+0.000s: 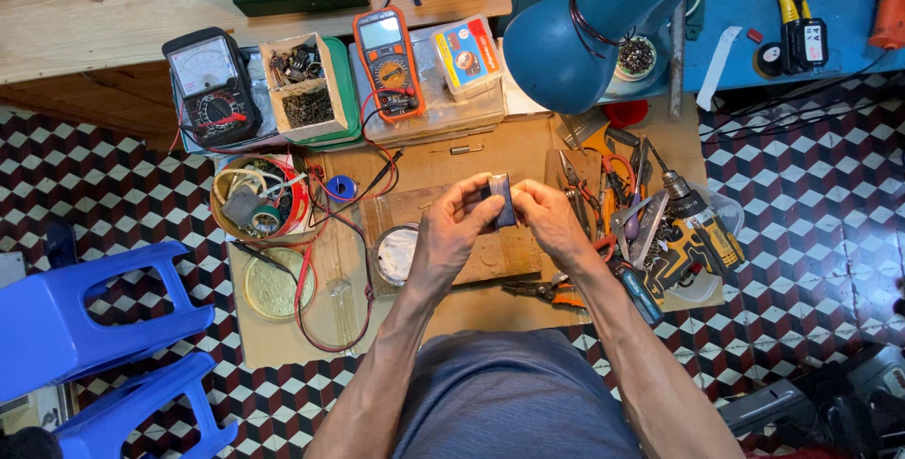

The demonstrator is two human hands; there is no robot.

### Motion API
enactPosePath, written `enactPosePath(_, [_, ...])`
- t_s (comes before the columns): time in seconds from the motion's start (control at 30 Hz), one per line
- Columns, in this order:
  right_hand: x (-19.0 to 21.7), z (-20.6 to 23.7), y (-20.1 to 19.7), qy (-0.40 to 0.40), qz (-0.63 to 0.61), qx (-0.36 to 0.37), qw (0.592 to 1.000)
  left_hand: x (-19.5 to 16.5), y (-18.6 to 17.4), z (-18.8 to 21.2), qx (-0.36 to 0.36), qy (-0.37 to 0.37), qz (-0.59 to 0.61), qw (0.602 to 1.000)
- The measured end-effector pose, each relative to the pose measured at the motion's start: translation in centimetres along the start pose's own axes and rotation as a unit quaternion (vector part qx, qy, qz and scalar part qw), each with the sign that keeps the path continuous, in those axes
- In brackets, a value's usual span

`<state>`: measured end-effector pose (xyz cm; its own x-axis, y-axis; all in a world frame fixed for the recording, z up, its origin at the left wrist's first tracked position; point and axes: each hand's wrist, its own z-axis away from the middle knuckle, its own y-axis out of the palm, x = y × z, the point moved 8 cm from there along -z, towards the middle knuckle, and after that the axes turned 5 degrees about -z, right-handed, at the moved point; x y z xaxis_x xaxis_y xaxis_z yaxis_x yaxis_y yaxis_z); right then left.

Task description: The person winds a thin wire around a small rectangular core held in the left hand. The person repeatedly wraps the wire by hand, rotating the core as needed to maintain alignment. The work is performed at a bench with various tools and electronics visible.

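Two hands (500, 219) hold a dark block (503, 197) above the cluttered workboard (443, 162).

The scene is bright and evenly lit, with warm, saturated colours. Light seems to fall from above, and shadows under the tools on the counter (443, 162) are short and soft. The blue lamp (589, 21) shows a pale sheen on its shade, and the meter (388, 61) screen has mild glare. Focus is sharp in the middle. The wide lens bends the tiled floor (811, 195) at the edges, and the blue stool (90, 318) looks stretched. No motion blur shows.
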<state>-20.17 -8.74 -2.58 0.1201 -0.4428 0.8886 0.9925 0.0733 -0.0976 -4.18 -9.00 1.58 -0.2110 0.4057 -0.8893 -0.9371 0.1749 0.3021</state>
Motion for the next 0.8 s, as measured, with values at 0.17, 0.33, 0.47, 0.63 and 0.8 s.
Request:
enactPosePath(0.17, [1.8, 3.5, 0.8, -0.065, -0.004, -0.030, 0.997, -0.3, -0.7, -2.1, -0.012, -0.009, 0.022, 1.000])
enactPosePath(0.33, [3.0, 5.0, 0.9, -0.094, 0.013, -0.063, 0.993, -0.7, -0.4, -2.5, -0.015, -0.003, 0.022, 1.000])
enactPosePath(0.47, [3.2, 5.4, 0.8, -0.107, 0.009, -0.071, 0.992, -0.9, -0.2, -2.5, -0.019, 0.008, 0.015, 1.000])
enactPosePath(0.63, [3.9, 5.8, 0.7, -0.125, 0.034, -0.077, 0.989, -1.2, -0.4, -2.5, -0.032, 0.016, 0.007, 0.999])
enactPosePath(0.8, [4.3, 5.9, 0.7, -0.122, 0.032, -0.076, 0.989, -1.4, -0.3, -2.4, -0.038, 0.024, 0.000, 0.999])
